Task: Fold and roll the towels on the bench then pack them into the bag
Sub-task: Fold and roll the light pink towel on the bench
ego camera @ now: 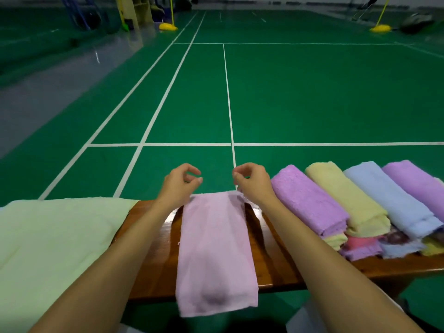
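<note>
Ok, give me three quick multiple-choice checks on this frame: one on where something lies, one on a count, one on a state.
1. Where does the pale green towel lie?
A. left of the pink towel
B. right of it
C. under it

2. How many rolled towels sit in the top row of the pile on the right?
A. two
B. four
C. six

3. How is the pink towel?
A. rolled up
B. crumpled
C. folded into a flat strip

Answers: 1 A, it covers the left end of the bench. 2 B, purple, yellow, blue and another purple. 3 C, it lies flat across the bench, its near end hanging over the edge.
</note>
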A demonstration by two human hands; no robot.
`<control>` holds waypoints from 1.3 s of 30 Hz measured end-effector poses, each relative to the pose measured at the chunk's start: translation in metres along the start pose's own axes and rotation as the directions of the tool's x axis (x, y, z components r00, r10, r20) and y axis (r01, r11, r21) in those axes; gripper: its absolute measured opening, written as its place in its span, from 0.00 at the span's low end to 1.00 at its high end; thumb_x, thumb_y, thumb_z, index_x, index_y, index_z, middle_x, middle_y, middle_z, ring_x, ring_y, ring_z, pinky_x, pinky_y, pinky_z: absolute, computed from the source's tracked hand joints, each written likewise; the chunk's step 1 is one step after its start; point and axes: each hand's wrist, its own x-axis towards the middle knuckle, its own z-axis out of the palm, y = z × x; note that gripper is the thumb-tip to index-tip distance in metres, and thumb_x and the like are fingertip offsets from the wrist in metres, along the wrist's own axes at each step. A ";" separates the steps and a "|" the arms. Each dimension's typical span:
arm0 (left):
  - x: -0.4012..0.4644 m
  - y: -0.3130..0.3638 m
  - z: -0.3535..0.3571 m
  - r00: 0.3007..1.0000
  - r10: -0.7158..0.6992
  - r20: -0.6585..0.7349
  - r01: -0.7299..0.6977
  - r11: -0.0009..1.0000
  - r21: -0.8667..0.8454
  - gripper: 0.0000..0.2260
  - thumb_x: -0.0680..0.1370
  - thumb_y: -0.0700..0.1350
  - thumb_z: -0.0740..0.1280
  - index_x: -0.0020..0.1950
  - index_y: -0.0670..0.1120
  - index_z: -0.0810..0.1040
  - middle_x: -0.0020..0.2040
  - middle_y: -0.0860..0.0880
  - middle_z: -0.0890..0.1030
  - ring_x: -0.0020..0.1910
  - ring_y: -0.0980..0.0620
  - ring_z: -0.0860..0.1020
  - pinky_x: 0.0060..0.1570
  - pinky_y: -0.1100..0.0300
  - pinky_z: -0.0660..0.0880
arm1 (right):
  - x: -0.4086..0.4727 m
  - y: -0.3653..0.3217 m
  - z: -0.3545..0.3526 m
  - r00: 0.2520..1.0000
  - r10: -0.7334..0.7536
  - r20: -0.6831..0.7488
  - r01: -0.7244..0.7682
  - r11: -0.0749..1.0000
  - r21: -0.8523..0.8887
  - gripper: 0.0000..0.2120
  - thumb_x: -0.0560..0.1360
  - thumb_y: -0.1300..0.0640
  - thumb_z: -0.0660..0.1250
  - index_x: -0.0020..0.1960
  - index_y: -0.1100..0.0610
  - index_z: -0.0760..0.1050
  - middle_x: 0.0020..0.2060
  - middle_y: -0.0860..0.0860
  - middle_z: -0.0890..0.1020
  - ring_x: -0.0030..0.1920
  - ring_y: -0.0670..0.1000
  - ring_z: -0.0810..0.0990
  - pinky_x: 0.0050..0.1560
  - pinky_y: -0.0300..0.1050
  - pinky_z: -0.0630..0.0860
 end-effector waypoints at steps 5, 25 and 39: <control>-0.061 0.009 -0.020 0.961 0.042 0.272 -0.017 0.995 -0.094 0.06 0.80 0.41 0.76 0.55 0.44 0.82 0.46 0.44 0.88 0.46 0.44 0.87 0.49 0.44 0.83 | -0.054 0.001 -0.016 0.942 -0.031 0.333 0.013 0.998 0.058 0.00 0.79 0.62 0.73 0.49 0.59 0.83 0.43 0.56 0.88 0.41 0.55 0.89 0.48 0.56 0.87; -0.140 -0.041 -0.033 0.795 0.147 0.588 -0.462 0.774 0.432 0.15 0.74 0.71 0.69 0.56 0.66 0.76 0.79 0.73 0.61 0.80 0.68 0.55 0.79 0.54 0.63 | -0.132 0.030 -0.043 0.658 -0.234 0.715 0.632 0.689 -0.356 0.14 0.77 0.40 0.71 0.58 0.45 0.75 0.80 0.42 0.65 0.78 0.44 0.64 0.77 0.44 0.65; -0.147 -0.010 -0.048 0.777 0.070 0.625 -0.177 0.978 0.111 0.04 0.78 0.51 0.72 0.47 0.53 0.80 0.32 0.52 0.72 0.33 0.55 0.69 0.36 0.58 0.64 | -0.134 0.014 -0.045 0.729 -0.172 0.663 0.445 0.855 -0.267 0.05 0.77 0.43 0.65 0.49 0.43 0.71 0.39 0.41 0.78 0.40 0.43 0.75 0.43 0.48 0.73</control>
